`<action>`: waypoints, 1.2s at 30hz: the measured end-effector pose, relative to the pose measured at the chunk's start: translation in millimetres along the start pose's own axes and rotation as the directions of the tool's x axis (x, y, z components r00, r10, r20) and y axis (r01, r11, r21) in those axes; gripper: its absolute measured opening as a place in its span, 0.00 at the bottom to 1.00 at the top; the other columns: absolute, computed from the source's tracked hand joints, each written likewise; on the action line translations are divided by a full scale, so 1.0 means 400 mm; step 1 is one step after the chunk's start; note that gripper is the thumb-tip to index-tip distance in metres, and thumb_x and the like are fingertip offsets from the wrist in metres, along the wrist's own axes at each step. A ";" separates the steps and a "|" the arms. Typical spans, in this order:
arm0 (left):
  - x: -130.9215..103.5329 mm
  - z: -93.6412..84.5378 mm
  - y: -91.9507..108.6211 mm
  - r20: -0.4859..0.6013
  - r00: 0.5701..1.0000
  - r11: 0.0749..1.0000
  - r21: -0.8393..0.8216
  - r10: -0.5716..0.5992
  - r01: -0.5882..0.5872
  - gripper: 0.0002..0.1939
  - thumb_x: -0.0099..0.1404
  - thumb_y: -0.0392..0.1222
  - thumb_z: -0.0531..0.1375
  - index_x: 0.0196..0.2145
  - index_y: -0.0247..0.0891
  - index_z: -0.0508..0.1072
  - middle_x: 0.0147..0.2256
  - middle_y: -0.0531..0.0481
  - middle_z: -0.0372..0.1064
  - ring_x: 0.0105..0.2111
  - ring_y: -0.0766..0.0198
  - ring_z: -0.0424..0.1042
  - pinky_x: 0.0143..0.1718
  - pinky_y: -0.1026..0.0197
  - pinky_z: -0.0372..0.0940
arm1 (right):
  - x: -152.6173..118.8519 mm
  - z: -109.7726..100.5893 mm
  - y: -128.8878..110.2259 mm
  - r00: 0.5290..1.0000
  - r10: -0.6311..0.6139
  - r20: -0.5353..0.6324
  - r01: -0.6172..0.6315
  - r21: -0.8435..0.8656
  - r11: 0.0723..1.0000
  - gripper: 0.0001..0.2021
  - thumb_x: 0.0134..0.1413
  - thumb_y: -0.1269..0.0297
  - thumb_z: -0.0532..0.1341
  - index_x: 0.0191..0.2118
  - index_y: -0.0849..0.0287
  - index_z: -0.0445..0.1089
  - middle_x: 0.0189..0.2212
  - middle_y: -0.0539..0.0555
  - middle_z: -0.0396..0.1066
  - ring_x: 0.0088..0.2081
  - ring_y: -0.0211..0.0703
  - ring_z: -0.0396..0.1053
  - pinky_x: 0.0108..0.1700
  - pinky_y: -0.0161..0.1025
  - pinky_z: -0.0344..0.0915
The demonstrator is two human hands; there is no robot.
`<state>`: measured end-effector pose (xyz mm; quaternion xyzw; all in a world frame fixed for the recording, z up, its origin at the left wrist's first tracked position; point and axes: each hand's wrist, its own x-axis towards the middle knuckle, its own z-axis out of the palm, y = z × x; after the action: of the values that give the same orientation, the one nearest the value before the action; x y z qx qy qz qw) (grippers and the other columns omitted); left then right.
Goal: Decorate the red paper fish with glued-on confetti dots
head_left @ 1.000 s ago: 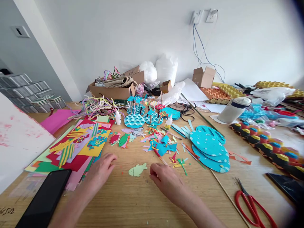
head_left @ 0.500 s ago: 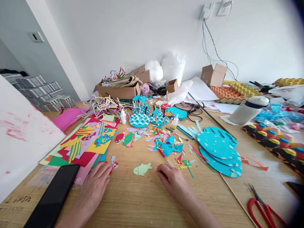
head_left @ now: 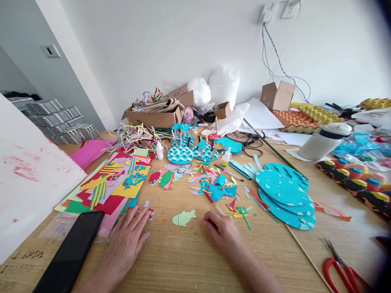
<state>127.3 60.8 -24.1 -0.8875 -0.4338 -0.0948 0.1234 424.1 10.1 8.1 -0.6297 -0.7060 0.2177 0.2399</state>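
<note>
A pale green paper fish (head_left: 183, 218) with a drawn eye and gill line lies flat on the table between my hands. My left hand (head_left: 130, 238) rests palm down with fingers stretched out, beside small red and lilac paper bits (head_left: 147, 211). To the right of the fish, my right hand (head_left: 222, 232) lies on the table with its fingers curled in. Nothing shows in its grip, and the palm side is hidden. Neither hand touches the fish. Just beyond the right hand are blue paper scraps (head_left: 217, 190) and yellow and green strips (head_left: 243, 212).
Coloured paper sheets (head_left: 111, 191) and a black phone (head_left: 71, 248) lie at left. Blue scalloped discs (head_left: 282, 185), a thin stick (head_left: 307, 254) and red-handled scissors (head_left: 340, 270) are at right. Glue bottles (head_left: 225, 158) and wavy blue paper stands (head_left: 180, 154) are farther back.
My left hand's fingers have spread slightly, the thumb moving out to the right. The right hand stays curled in the same place. The whole view has shifted a little.
</note>
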 end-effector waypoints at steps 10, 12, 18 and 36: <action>-0.042 -0.024 -0.029 -0.012 1.000 1.000 -0.024 0.018 -0.018 0.21 0.64 0.45 0.46 0.54 0.39 0.62 0.54 0.48 0.60 0.54 0.58 0.58 0.52 0.56 0.55 | 0.001 -0.001 0.001 1.000 0.005 0.005 -0.005 0.025 1.000 0.10 0.55 0.69 0.48 0.29 0.58 0.65 0.27 0.52 0.69 0.30 0.39 0.66 0.32 0.35 0.59; -0.056 -0.033 -0.030 -0.029 1.000 1.000 -0.015 0.002 -0.003 0.21 0.65 0.46 0.45 0.52 0.39 0.64 0.54 0.47 0.61 0.54 0.58 0.58 0.53 0.56 0.55 | 0.000 0.000 0.001 1.000 0.000 0.014 0.000 0.029 1.000 0.10 0.55 0.69 0.48 0.28 0.58 0.64 0.27 0.52 0.69 0.30 0.39 0.66 0.32 0.35 0.59; -0.079 -0.027 -0.011 -0.019 1.000 0.996 0.087 -0.021 0.022 0.21 0.62 0.47 0.48 0.49 0.37 0.68 0.50 0.46 0.65 0.51 0.51 0.61 0.48 0.49 0.56 | 0.000 0.002 0.005 1.000 -0.005 0.007 0.004 0.045 0.999 0.09 0.55 0.68 0.48 0.28 0.58 0.63 0.26 0.51 0.69 0.29 0.39 0.66 0.31 0.34 0.58; -0.054 -0.031 -0.019 0.037 0.998 0.997 0.055 -0.054 0.052 0.18 0.60 0.44 0.52 0.48 0.43 0.68 0.50 0.47 0.66 0.51 0.52 0.62 0.56 0.43 0.37 | 0.001 0.007 0.002 0.999 0.020 0.041 -0.021 0.035 0.999 0.09 0.55 0.68 0.48 0.27 0.57 0.62 0.25 0.52 0.69 0.29 0.40 0.66 0.31 0.35 0.58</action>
<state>107.6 45.6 -17.3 -0.8736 -0.4620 -0.0692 0.1366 423.0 10.4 5.2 -0.6280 -0.7004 0.2452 0.2345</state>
